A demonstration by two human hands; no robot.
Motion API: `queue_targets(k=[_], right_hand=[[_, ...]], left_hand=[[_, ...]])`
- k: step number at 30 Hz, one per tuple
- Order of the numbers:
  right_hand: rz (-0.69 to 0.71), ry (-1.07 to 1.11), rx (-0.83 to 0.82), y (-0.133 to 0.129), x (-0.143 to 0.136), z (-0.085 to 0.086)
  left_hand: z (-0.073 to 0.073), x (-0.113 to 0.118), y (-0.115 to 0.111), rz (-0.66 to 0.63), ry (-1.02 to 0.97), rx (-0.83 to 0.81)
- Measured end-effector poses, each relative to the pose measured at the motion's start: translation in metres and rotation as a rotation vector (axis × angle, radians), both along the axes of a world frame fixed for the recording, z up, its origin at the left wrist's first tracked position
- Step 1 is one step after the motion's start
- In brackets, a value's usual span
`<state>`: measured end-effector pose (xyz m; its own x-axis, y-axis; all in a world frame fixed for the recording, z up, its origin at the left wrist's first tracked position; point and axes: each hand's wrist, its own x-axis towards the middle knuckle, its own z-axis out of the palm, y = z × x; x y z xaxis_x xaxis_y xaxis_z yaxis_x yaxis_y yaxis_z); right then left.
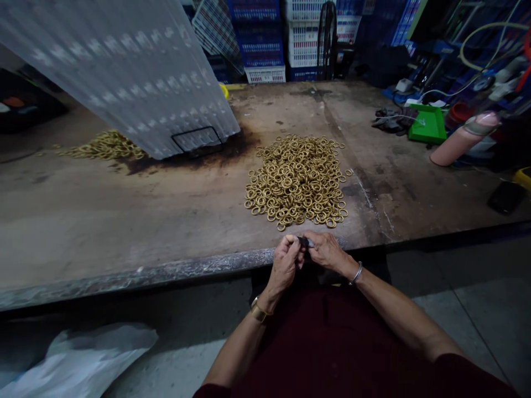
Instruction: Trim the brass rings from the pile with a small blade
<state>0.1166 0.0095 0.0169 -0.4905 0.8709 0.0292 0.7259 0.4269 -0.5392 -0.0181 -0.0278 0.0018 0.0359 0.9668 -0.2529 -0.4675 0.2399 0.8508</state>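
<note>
Left grip (284, 264) and right grip (326, 249) met at the lower centre of the frame, their fingers closed, both pinching a small dark piece (305, 241) between them, at the near edge of the table (166, 210); the fingers covered part of it, so its exact form could not be told. A gold-coloured watch (259, 310) circled the left wrist and a silver bangle (357, 273) the right. From the left, a white sack (91, 354) lay at the lower left, with a smaller pile of rings (108, 146) at the middle left. Beside that pile, a grey ribbed panel (136, 77) stood tilted at the upper left, a black wire frame (197, 130) at its foot. Crates (263, 33) were stacked at the top centre. Just beyond the hands, mid-frame, spread a large heap of gold-coloured rings (296, 179). At the upper right sat a green tray (427, 124), then a tilted pink cylinder (460, 141), and near the right edge a black object (506, 197).
</note>
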Motion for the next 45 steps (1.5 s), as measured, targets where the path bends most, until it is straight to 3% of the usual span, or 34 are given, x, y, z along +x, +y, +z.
queue_targets(k=[10, 15, 21, 27, 34, 40, 45], right_hand=[[0.035, -0.071, -0.059, -0.001, -0.001, 0.004], [-0.065, -0.243, -0.048, 0.008, 0.001, -0.001], [-0.239, -0.188, 0.053, 0.034, 0.001, -0.016], [-0.214, -0.173, 0.077, 0.045, -0.015, -0.012], [-0.243, -0.259, 0.031, 0.047, -0.025, -0.006], [-0.248, -0.035, 0.032, 0.049, -0.017, -0.012], [-0.329, 0.417, -0.313, 0.044, -0.009, -0.008]], left_hand=[[-0.007, -0.002, -0.003, -0.035, 0.036, 0.014], [0.000, -0.002, -0.008, -0.069, -0.108, -0.003], [0.011, -0.009, -0.006, -0.095, -0.267, -0.056], [0.006, -0.013, 0.001, -0.029, -0.301, -0.126], [0.006, -0.019, 0.005, -0.053, -0.409, -0.193], [0.006, -0.018, 0.011, 0.011, -0.396, -0.234], [0.004, -0.016, 0.017, 0.068, -0.072, -0.057]])
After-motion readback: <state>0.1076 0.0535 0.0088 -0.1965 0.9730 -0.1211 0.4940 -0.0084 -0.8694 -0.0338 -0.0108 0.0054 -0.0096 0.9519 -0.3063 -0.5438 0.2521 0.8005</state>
